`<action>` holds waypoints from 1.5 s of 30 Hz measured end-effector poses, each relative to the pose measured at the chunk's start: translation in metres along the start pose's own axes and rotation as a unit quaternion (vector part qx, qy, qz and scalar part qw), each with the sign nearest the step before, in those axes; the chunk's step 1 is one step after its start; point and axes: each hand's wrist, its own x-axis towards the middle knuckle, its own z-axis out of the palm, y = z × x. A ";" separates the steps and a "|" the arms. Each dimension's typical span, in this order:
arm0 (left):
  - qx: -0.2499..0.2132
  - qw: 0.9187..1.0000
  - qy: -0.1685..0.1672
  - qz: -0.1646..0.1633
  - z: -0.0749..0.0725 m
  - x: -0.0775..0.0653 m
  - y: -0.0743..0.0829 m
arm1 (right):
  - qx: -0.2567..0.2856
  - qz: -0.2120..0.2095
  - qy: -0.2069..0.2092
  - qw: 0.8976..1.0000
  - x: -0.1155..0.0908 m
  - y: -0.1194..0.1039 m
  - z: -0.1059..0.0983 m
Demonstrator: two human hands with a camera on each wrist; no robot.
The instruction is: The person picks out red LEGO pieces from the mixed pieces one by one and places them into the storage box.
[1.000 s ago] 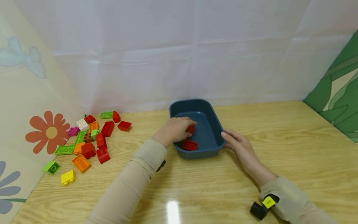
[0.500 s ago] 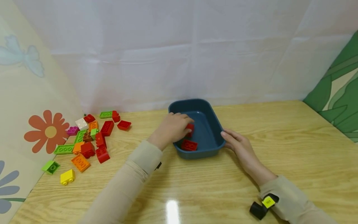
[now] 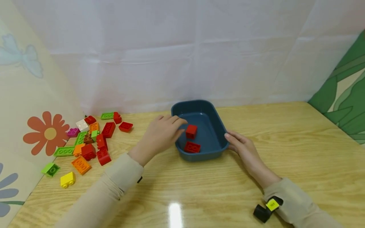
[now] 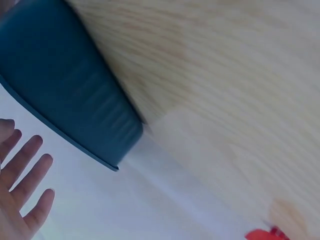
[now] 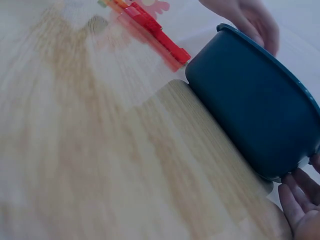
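In the head view a dark blue plastic bin (image 3: 210, 139) stands on the table. Inside it lie two red toy bricks, a square one (image 3: 191, 131) and a longer one (image 3: 192, 147) nearer the front. My left hand (image 3: 161, 134) hovers over the bin's left rim, fingers loosely bent and nothing between them. The left wrist view shows those fingers spread beside the bin (image 4: 75, 85). My right hand (image 3: 245, 150) touches the bin's right side with fairly straight fingers. In the right wrist view, its fingertips (image 5: 295, 190) rest against the outer wall near the base.
A loose heap of toy bricks (image 3: 88, 152) in red, orange, green and other colours lies at the table's left. A yellow brick (image 3: 67, 180) sits nearest the front there. White cloth (image 3: 137, 63) hangs behind the table (image 3: 214, 193).
My left hand has let go of the square red brick, which now rests in the bin, and has drawn back to the left. My right hand has stayed at the bin.
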 end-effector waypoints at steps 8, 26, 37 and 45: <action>0.006 1.000 -0.004 -0.015 -0.006 -0.033 -0.009 | -0.007 0.002 -0.002 1.000 0.000 -0.001 -0.001; -0.010 0.999 -0.048 -0.020 -0.015 -0.103 -0.028 | -0.005 0.002 -0.004 1.000 0.001 0.000 -0.004; -0.022 0.995 -0.072 -0.059 -0.019 -0.126 -0.040 | 0.005 -0.004 0.000 1.000 0.001 0.001 -0.004; -0.039 0.990 -0.075 -0.109 -0.034 -0.140 -0.058 | 0.006 -0.001 -0.002 1.000 0.002 0.001 -0.002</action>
